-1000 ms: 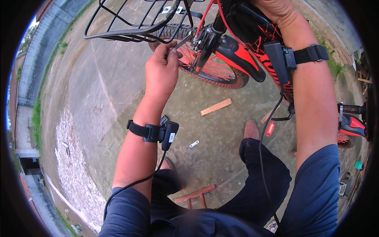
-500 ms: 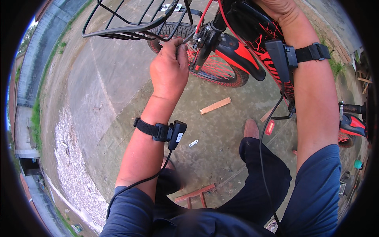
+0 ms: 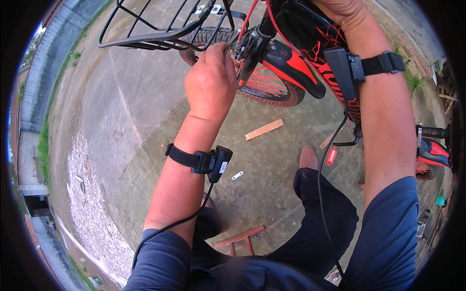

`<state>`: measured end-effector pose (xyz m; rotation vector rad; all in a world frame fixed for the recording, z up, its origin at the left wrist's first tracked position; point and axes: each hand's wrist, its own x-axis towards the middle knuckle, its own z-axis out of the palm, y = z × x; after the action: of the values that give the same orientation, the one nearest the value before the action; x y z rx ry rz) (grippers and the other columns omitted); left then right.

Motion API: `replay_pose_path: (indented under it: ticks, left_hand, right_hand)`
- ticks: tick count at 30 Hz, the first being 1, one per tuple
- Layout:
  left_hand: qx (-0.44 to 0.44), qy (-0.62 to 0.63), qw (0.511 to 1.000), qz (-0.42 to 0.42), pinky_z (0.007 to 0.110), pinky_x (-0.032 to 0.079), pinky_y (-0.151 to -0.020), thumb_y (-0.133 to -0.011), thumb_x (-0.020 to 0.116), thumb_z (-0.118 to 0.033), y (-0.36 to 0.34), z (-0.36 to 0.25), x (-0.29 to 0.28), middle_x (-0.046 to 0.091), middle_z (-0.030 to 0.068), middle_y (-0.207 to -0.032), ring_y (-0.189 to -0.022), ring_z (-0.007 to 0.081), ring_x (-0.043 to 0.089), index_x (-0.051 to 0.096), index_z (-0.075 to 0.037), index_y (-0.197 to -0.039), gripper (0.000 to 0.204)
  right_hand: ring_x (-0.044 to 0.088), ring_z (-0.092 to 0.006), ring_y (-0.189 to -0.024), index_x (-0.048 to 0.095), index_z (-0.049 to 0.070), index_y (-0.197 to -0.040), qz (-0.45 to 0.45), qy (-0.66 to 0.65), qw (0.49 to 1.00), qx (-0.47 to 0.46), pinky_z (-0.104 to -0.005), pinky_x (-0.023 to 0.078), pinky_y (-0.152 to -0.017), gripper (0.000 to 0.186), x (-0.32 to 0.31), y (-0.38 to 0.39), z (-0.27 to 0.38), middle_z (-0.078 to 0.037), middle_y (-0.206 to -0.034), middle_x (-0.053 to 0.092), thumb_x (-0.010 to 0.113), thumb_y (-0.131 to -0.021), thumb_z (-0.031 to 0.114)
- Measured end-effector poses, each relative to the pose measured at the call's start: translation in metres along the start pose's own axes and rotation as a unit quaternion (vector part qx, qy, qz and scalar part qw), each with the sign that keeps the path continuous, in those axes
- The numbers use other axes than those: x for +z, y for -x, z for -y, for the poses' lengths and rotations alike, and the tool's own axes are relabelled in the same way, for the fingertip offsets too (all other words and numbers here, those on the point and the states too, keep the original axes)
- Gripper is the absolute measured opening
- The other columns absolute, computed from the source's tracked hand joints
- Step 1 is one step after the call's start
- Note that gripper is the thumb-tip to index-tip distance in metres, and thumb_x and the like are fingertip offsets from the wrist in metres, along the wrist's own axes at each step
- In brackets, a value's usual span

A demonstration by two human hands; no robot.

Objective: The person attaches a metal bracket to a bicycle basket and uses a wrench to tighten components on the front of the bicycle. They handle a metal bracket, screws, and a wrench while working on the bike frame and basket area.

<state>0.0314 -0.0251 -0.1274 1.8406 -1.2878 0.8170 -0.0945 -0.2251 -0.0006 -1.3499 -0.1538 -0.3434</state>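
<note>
A black and red bicycle stands in front of me, its black frame [image 3: 296, 29] slanting across the top. My left hand [image 3: 209, 85] is closed in a pinch beside the front brake [image 3: 239, 51], just under the black wire basket [image 3: 160, 38]. A thin dark piece shows at its fingertips, but its kind cannot be made out. Behind the fingers are the knobbly front wheel [image 3: 286, 94] with red spokes and the black and red mudguard [image 3: 291, 68]. At the top edge, my right hand [image 3: 342, 12] is by the frame; its fingers are out of sight.
On the concrete lie a flat wooden strip [image 3: 264, 129], a small white metal plate [image 3: 237, 175], a red object [image 3: 331, 156] and a reddish wooden frame [image 3: 240, 238]. My shoe [image 3: 308, 157] is close by. Cables run from both wrist straps along my arms.
My left hand has shifted slightly at the brake, its fingertips turning up and to the right. The basket has moved a little to the left. My right arm is almost unmoved.
</note>
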Motion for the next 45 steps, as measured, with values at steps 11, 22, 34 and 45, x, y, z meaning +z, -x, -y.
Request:
replay_pose_path:
  ticks: [11,22,34,45]
  left_hand:
    - [-0.012,-0.001,0.999,0.047,0.039,0.053,-0.063,-0.09,0.063,-0.015,-0.007,-0.004,-0.002,0.069,0.0129,-0.087,-0.076,0.0332,0.067,0.065,-0.009,-0.099,0.011]
    - [-0.016,-0.054,0.994,0.093,0.042,0.053,-0.062,-0.093,0.059,-0.017,-0.016,-0.006,0.001,0.069,0.0134,-0.09,-0.076,0.0342,0.067,0.061,-0.009,-0.105,0.015]
    - [-0.106,-0.073,0.971,0.202,0.047,0.053,-0.063,-0.094,0.054,-0.02,0.029,0.016,0.013,0.068,0.0158,-0.097,-0.077,0.0374,0.066,0.057,-0.012,-0.125,0.032]
    - [-0.089,-0.018,0.989,0.119,0.044,0.053,-0.066,-0.093,0.059,-0.018,0.023,0.019,-0.011,0.069,0.0173,-0.088,-0.078,0.0372,0.067,0.064,-0.011,-0.113,0.022]
  right_hand:
    - [0.069,-0.0221,-0.084,0.05,0.0,-0.13,0.005,0.038,0.999,-0.008,-0.0329,0.057,-0.079,0.053,-0.002,-0.003,-0.002,-0.015,-0.096,0.068,0.067,-0.081,0.008]
    - [0.069,-0.0228,-0.085,0.049,0.0,-0.132,-0.013,0.03,0.999,-0.009,-0.0335,0.057,-0.08,0.055,0.003,0.001,0.0,-0.016,-0.096,0.069,0.067,-0.081,0.009]
    - [0.069,-0.022,-0.086,0.049,0.0,-0.132,0.0,0.02,1.0,0.0,-0.0324,0.057,-0.08,0.055,0.0,-0.001,0.0,-0.017,-0.097,0.068,0.068,-0.08,0.007]
    - [0.07,-0.0237,-0.085,0.049,0.001,-0.132,-0.001,0.018,1.0,0.003,-0.0336,0.058,-0.079,0.055,-0.003,-0.001,-0.001,-0.018,-0.096,0.069,0.066,-0.081,0.006]
